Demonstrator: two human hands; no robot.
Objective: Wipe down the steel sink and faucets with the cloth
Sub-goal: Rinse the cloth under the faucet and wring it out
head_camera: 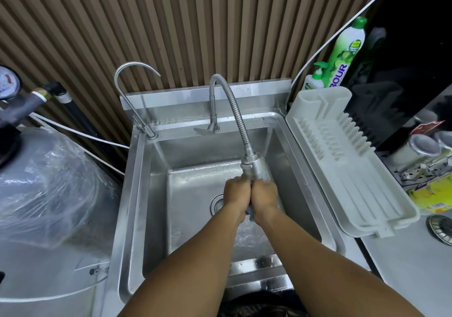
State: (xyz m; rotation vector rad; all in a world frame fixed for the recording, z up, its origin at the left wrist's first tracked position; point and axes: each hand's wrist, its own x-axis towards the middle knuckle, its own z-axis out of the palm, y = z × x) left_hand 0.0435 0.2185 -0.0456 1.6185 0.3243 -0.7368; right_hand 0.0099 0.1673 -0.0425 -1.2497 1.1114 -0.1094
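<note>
Forearms (pixel 200 255) converge so left hand (pixel 236 193) and right hand (pixel 265 193) grip the grey cloth (pixel 249 215) beneath the flexible faucet's spray head (pixel 254 166), likely wetting it.

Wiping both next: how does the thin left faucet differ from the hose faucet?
The thin faucet is a smooth, rigid tube; the hose faucet is ribbed and thicker. The thin faucet ends in a bare tip up high; the hose faucet ends in a wide spray head hanging low. Both are arched steel.
</note>
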